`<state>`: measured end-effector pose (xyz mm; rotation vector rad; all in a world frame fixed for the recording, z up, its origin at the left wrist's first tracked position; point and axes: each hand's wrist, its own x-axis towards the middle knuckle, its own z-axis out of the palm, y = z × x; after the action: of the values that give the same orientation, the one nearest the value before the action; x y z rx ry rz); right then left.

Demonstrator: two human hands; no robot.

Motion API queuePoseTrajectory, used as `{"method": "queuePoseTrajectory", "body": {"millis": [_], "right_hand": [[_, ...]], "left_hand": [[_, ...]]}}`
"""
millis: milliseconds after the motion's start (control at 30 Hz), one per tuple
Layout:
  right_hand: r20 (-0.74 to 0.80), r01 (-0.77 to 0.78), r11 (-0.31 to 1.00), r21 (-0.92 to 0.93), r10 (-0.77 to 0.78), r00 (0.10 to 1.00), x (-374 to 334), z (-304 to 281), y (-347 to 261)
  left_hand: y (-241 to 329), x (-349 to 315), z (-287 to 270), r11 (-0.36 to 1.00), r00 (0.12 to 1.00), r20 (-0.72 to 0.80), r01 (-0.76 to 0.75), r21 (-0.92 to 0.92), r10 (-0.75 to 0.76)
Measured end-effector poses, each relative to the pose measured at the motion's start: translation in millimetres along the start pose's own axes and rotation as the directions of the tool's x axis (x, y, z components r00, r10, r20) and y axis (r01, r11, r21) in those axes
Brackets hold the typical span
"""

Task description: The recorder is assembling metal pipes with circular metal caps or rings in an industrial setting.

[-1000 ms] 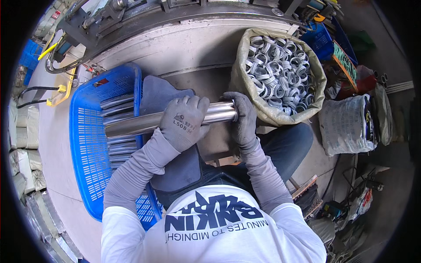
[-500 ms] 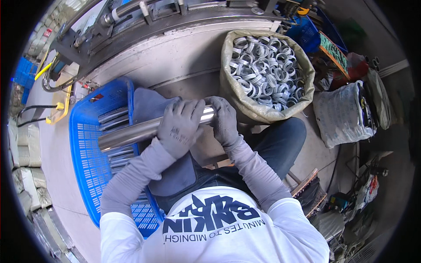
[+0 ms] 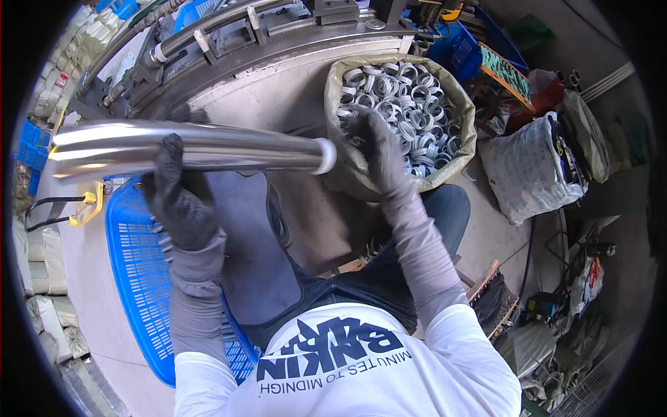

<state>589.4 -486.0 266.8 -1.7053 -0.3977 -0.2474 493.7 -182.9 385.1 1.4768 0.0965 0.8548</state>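
A long shiny metal tube (image 3: 229, 147) lies across my view, raised above my lap, with a pale ring (image 3: 324, 156) on its right end. My left hand (image 3: 182, 201), in a dark grey glove, grips the tube from below near its middle; some fingertips show beyond its far side. Off the tube, to the right of its ringed end, is my gloved right hand (image 3: 379, 149), at the near left rim of a woven sack (image 3: 448, 182) full of metal rings (image 3: 410, 104). Its fingers are somewhat blurred, but look loosely apart, with nothing visible in them.
A blue plastic basket (image 3: 135, 278) stands at my left, partly hidden by my arm. A grey pad (image 3: 253, 243) covers my left thigh. Beyond the tube runs a machine bench (image 3: 278, 55). A stuffed white sack (image 3: 531, 167) stands on the right.
The tube has risen and moved left and away from me, turned nearly level. My right hand has let go of its end and moved to the sack. The ringed end now shows.
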Motion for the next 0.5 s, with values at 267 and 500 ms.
{"method": "queuePoseTrajectory", "body": {"millis": [267, 500], "right_hand": [[-0.346, -0.462, 0.325, -0.825, 0.355, 0.868, 18, -80, 84], [-0.133, -0.497, 0.856, -0.143, 0.481, 0.867, 0, -53, 29]], "left_hand": [[48, -11, 20, 0.522, 0.717, 0.696, -0.582, 0.624, -0.032], [-18, -55, 9, 0.399, 0.601, 0.762, -0.654, 0.642, -0.241]]}}
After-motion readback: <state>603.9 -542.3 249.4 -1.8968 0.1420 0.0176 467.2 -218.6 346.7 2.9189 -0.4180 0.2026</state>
